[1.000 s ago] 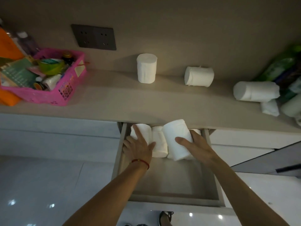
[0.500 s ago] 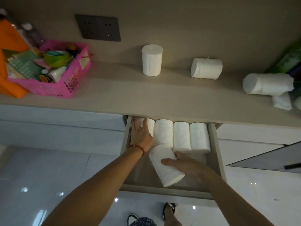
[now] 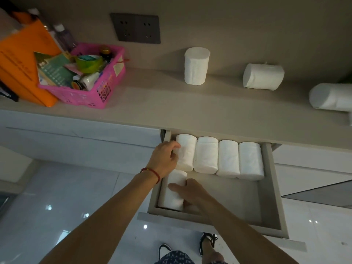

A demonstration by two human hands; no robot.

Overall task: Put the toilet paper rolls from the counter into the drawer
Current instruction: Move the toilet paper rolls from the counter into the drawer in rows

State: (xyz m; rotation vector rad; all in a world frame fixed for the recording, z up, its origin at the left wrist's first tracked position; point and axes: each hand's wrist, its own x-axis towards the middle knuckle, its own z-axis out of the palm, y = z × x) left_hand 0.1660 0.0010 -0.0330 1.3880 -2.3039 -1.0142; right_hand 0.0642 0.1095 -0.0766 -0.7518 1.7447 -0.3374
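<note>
The left hand (image 3: pixel 164 156) rested loosely curled against the leftmost of four rolls (image 3: pixel 185 152) in the drawer (image 3: pixel 274 187). The right hand (image 3: pixel 187 189) lay on a fifth roll (image 3: pixel 174 195), its grip unclear. Three more rolls (image 3: pixel 196 65) remained on the tabletop (image 3: pixel 152 103).

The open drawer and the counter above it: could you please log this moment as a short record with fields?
drawer: grey pull-out drawer, open
back row: four white toilet paper rolls lying side by side
front left corner: fifth white roll, lying along the drawer's left wall
left hand: touching the leftmost back-row roll
right hand: resting on the fifth roll
counter: beige countertop
still on counter: upright white roll, lying white roll, another lying roll at right edge
also on counter: pink plastic basket
</note>
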